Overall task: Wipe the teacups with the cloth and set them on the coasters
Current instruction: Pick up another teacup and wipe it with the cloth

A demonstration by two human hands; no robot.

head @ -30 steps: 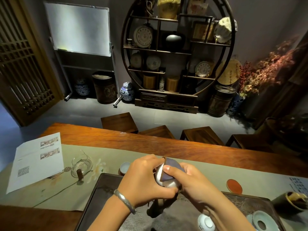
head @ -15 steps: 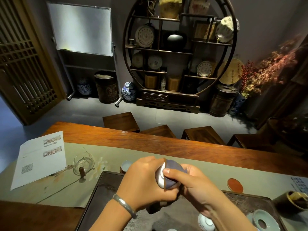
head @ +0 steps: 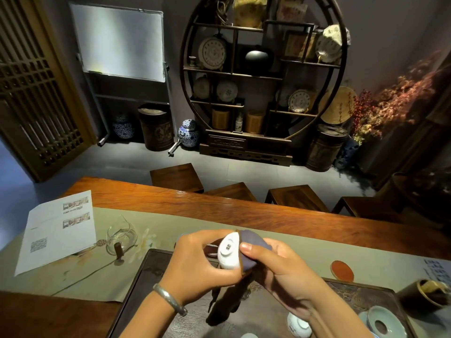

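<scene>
At the near edge, two forearms reach in over a dark tea tray, the left wrist wearing a silver bangle. Another white cup sits on the tray near the right forearm. The left hand is curled, its fingers wrapped round a white teacup held above the tray and tipped so its foot ring faces the camera. The right hand grips a grey-blue cloth pressed to the cup's right side, thumb on top of the cloth, whose dark loose end hangs down toward the tray. To the right, just beyond the tray, an orange-red coaster lies bare on the pale green runner. Farther left on the runner stand a glass pitcher and a printed sheet. Beyond the wooden table, stools face a round display shelf.
</scene>
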